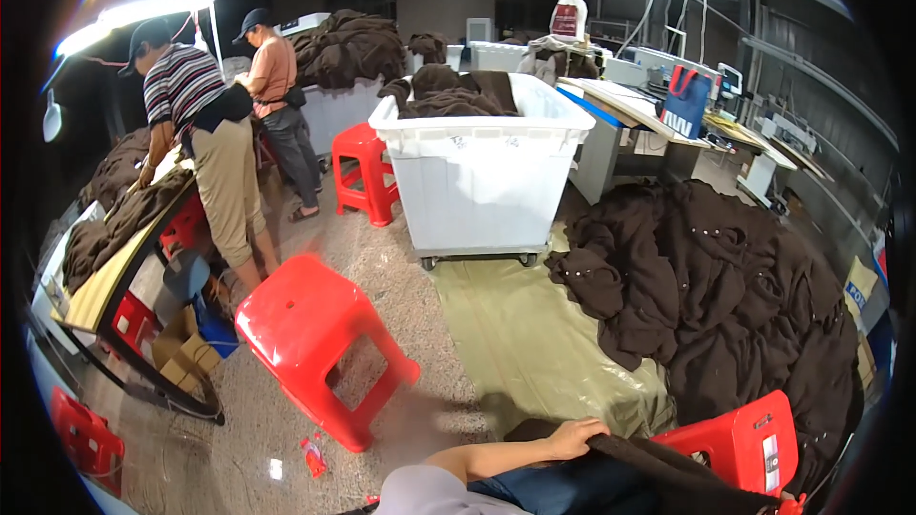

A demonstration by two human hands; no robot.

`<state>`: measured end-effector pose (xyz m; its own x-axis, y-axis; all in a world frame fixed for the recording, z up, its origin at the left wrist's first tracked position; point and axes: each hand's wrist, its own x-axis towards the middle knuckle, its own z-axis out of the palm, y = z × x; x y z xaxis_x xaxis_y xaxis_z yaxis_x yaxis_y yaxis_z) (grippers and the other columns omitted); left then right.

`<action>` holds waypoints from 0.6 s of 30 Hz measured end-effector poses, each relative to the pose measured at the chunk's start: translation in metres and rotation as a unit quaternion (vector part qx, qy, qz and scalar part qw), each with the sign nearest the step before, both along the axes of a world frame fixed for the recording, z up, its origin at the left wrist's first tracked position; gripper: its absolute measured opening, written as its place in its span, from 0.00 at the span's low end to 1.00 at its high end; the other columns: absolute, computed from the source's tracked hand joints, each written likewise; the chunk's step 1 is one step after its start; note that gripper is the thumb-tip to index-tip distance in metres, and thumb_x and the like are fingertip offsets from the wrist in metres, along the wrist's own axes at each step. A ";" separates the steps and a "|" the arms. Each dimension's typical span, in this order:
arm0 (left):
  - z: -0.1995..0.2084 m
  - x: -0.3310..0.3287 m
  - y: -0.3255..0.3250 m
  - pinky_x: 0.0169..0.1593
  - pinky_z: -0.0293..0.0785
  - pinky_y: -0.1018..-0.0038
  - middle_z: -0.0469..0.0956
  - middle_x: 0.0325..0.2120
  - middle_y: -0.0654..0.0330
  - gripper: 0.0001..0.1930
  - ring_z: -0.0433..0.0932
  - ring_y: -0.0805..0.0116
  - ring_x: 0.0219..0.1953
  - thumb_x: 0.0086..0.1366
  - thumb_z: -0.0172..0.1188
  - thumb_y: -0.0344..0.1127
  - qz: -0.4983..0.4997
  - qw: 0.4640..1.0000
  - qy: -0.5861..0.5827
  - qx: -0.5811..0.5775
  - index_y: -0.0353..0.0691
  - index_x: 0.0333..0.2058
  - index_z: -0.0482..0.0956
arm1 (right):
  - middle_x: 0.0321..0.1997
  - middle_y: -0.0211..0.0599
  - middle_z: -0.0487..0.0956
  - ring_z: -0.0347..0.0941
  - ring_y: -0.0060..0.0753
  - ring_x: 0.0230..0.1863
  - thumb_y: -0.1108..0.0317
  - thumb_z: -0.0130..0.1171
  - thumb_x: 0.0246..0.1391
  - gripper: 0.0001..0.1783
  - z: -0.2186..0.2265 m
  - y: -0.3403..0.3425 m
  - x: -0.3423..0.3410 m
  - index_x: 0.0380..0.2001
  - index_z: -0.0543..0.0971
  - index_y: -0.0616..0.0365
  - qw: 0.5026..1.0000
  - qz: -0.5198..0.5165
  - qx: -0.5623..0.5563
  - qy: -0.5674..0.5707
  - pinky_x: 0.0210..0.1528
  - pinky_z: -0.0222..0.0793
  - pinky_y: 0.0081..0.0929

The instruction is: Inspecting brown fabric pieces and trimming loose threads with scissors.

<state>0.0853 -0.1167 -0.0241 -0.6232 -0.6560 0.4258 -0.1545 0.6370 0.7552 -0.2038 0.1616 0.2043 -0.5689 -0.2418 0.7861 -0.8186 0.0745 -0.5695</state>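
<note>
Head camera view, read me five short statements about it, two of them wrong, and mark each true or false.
1. The person's left hand grips dark brown cloth. True.
2. The white bin stands on castors. True.
3. Only white fabric fills the white bin. False: the bin load is dark brown.
4. A blue bag with red handles stands at right. True.
5. The garment heap lies left of the white bin. False: the garment heap lies to its right.

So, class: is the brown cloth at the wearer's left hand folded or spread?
Spread loosely, not neatly folded: the brown cloth trails rightward from the left hand without squared folds. Its lower end can't be seen.
</note>
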 end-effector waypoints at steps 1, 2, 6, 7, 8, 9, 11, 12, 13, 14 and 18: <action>-0.006 0.006 -0.010 0.51 0.72 0.62 0.75 0.44 0.54 0.24 0.75 0.50 0.50 0.47 0.53 0.20 0.000 1.000 -0.012 0.012 0.44 0.45 0.75 | 0.47 0.41 0.74 0.70 0.31 0.39 0.79 0.64 0.44 0.24 -0.001 -0.008 -0.022 0.49 0.74 0.67 0.966 0.203 -0.111 0.113 0.40 0.66 0.22; -0.009 0.008 -0.021 0.52 0.72 0.61 0.76 0.43 0.53 0.23 0.74 0.50 0.51 0.47 0.53 0.20 -0.013 0.999 -0.014 0.035 0.44 0.45 0.77 | 0.48 0.40 0.74 0.70 0.30 0.40 0.80 0.63 0.43 0.22 0.023 -0.021 -0.017 0.46 0.77 0.65 0.871 0.388 -0.194 0.230 0.40 0.65 0.21; 0.011 0.040 -0.131 0.54 0.70 0.60 0.77 0.48 0.50 0.25 0.74 0.50 0.52 0.49 0.57 0.27 -0.167 0.928 -0.311 0.119 0.43 0.49 0.78 | 0.51 0.35 0.73 0.69 0.26 0.40 0.85 0.59 0.42 0.20 0.016 0.012 0.018 0.42 0.78 0.62 0.991 0.068 0.081 -0.084 0.40 0.64 0.21; 0.041 0.054 -0.170 0.56 0.71 0.58 0.77 0.51 0.52 0.31 0.72 0.51 0.55 0.50 0.67 0.38 -0.189 0.865 -0.407 0.225 0.49 0.56 0.74 | 0.49 0.33 0.74 0.69 0.25 0.39 0.86 0.59 0.43 0.21 0.017 0.023 0.023 0.44 0.77 0.62 0.989 0.044 0.086 -0.116 0.40 0.64 0.20; 0.015 0.109 -0.222 0.56 0.72 0.56 0.76 0.53 0.55 0.43 0.73 0.49 0.56 0.46 0.74 0.46 -0.125 0.852 -0.506 -0.046 0.54 0.63 0.67 | 0.47 0.31 0.75 0.69 0.24 0.38 0.86 0.58 0.43 0.23 0.034 0.005 0.021 0.46 0.75 0.61 0.981 0.082 0.099 -0.146 0.40 0.64 0.20; 0.142 0.086 -0.232 0.56 0.72 0.55 0.75 0.54 0.53 0.51 0.73 0.48 0.55 0.43 0.77 0.44 -0.006 0.830 -0.556 0.031 0.54 0.66 0.60 | 0.42 0.28 0.76 0.68 0.22 0.36 0.85 0.59 0.44 0.26 0.014 0.023 0.027 0.50 0.72 0.61 0.969 0.157 0.023 -0.187 0.41 0.64 0.18; 0.260 0.109 -0.291 0.53 0.74 0.57 0.76 0.50 0.44 0.55 0.75 0.48 0.53 0.46 0.71 0.32 0.241 0.885 -0.384 -0.110 0.48 0.70 0.45 | 0.41 0.28 0.76 0.68 0.21 0.36 0.84 0.59 0.45 0.27 0.011 0.049 0.026 0.52 0.71 0.61 0.969 0.095 0.129 -0.190 0.41 0.64 0.18; 0.326 0.134 -0.318 0.49 0.75 0.56 0.79 0.42 0.39 0.58 0.79 0.48 0.47 0.48 0.66 0.26 0.264 0.898 -0.350 -0.038 0.43 0.70 0.33 | 0.40 0.29 0.77 0.68 0.21 0.36 0.83 0.60 0.45 0.29 0.009 0.056 0.024 0.54 0.70 0.61 0.953 0.048 0.226 -0.196 0.42 0.65 0.18; 0.350 0.177 -0.361 0.25 0.78 0.61 0.82 0.23 0.49 0.57 0.83 0.57 0.21 0.56 0.63 0.25 0.360 0.910 -0.202 -0.036 0.43 0.69 0.23 | 0.42 0.29 0.77 0.68 0.21 0.37 0.82 0.60 0.46 0.28 0.007 0.045 0.031 0.54 0.70 0.61 0.956 0.162 0.152 -0.189 0.42 0.65 0.17; 0.391 0.172 -0.363 0.18 0.74 0.69 0.81 0.20 0.48 0.53 0.79 0.64 0.15 0.60 0.58 0.25 0.326 0.943 -0.060 -0.016 0.42 0.69 0.22 | 0.42 0.29 0.77 0.68 0.21 0.37 0.82 0.60 0.46 0.28 0.005 0.050 0.035 0.54 0.70 0.61 0.958 0.143 0.160 -0.191 0.42 0.65 0.17; 0.441 0.170 -0.345 0.20 0.74 0.76 0.83 0.23 0.50 0.50 0.79 0.66 0.16 0.63 0.58 0.29 0.285 0.957 0.037 -0.041 0.38 0.68 0.24 | 0.42 0.30 0.77 0.70 0.23 0.39 0.81 0.62 0.46 0.29 -0.003 0.057 0.030 0.54 0.70 0.61 0.966 0.114 0.165 -0.167 0.42 0.66 0.18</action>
